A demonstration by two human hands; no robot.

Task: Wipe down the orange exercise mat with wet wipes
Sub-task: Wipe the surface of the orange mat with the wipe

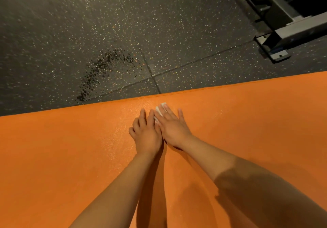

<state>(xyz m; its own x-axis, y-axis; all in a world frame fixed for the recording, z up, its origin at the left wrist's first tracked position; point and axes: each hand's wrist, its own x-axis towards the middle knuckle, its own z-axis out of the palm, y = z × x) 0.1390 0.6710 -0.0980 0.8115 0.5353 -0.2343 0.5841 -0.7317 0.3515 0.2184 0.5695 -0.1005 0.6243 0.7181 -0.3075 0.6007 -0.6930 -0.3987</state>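
On wipe (159, 110), right hand (172, 127) flat

Orange mat (70, 157), white wipe (160, 110), dark speckled floor (70, 33), grey metal frame (292, 31)

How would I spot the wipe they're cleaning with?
Start at the big orange mat and look near its far edge, at the right hand. The wet wipe lies under its straight fingers: the only white patch on the orange.
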